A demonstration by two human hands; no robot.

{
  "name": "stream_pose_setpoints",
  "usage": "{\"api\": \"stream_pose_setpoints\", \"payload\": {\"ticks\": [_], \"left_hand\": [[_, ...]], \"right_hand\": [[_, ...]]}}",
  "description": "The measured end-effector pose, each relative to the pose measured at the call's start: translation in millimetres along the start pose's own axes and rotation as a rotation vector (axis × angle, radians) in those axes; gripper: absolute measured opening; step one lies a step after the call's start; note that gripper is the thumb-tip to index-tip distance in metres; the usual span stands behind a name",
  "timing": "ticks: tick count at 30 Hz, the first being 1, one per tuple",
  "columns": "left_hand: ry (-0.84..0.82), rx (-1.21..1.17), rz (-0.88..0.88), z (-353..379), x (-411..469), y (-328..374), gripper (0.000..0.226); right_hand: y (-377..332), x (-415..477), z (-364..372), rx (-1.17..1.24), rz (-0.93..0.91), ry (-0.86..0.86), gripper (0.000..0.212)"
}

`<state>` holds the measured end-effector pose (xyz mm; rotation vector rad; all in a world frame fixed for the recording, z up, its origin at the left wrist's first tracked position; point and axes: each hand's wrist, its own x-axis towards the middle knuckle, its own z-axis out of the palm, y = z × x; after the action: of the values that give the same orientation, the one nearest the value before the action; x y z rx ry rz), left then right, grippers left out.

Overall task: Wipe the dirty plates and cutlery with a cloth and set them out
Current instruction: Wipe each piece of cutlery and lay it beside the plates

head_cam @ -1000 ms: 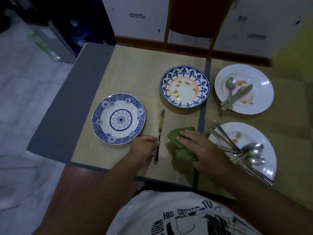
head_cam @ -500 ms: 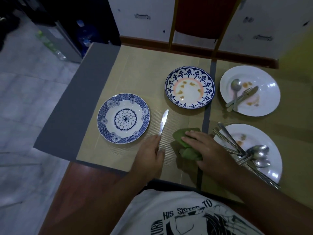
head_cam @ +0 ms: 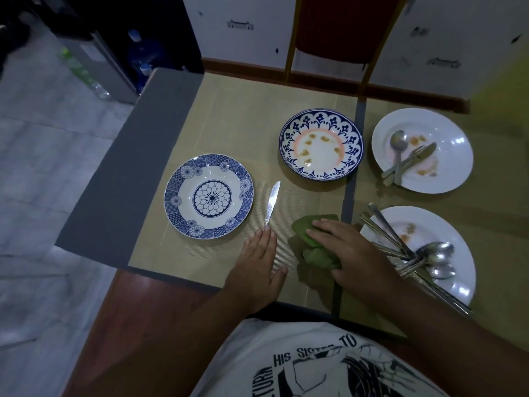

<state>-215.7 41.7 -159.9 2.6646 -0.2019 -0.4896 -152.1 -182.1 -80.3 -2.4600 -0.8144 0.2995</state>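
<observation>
A clean blue-patterned plate (head_cam: 209, 196) lies at the left of the mat. Just right of it lies a knife (head_cam: 272, 202), blade pointing away. My left hand (head_cam: 259, 265) rests flat on the mat, its fingertips touching the knife's handle end, holding nothing. My right hand (head_cam: 347, 250) presses on a crumpled green cloth (head_cam: 312, 243). A stained blue-rimmed plate (head_cam: 322, 144) sits farther back. Two dirty white plates stand at the right: the far one (head_cam: 455, 144) bears a spoon, fork and knife, the near one (head_cam: 455, 227) a pile of cutlery (head_cam: 415, 253).
Beige placemats (head_cam: 243, 118) cover a grey table whose left edge (head_cam: 114, 179) borders a tiled floor. A red chair (head_cam: 337, 27) stands at the far side. Water bottles (head_cam: 140, 53) stand on the floor at the back left.
My left hand has let go of the knife beside the patterned plate and slid back flat onto the mat. My right hand stays on the cloth.
</observation>
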Motion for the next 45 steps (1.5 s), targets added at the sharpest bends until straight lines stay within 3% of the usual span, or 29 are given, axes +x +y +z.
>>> {"api": "stream_pose_setpoints", "payload": {"ticks": [13, 19, 23, 25, 28, 36, 40, 45], "left_hand": [[0.014, -0.064, 0.201, -21, 38, 72, 0.075], [-0.037, -0.006, 0.312, -6, 52, 124, 0.074], [-0.034, -0.02, 0.354, 6, 55, 159, 0.07], [0.042, -0.012, 0.38, 12, 55, 174, 0.053], [0.09, 0.066, 0.281, 22, 58, 193, 0.028], [-0.001, 0.235, 0.068, 38, 75, 210, 0.031], [0.011, 0.073, -0.039, 34, 76, 211, 0.023], [-0.025, -0.351, -0.172, 27, 71, 204, 0.025]], "right_hand": [[27, -49, -31, -0.028, 0.109, 0.242, 0.071], [63, -117, -51, -0.074, 0.305, 0.331, 0.084], [78, -154, -58, -0.037, 0.409, 0.39, 0.07], [82, -167, -59, -0.017, 0.452, 0.399, 0.064], [89, -183, -58, -0.011, 0.483, 0.396, 0.068], [102, -203, -55, 0.033, 0.494, 0.398, 0.077], [108, -205, -53, 0.04, 0.479, 0.413, 0.078], [110, -199, -53, 0.047, 0.477, 0.449, 0.075]]}}
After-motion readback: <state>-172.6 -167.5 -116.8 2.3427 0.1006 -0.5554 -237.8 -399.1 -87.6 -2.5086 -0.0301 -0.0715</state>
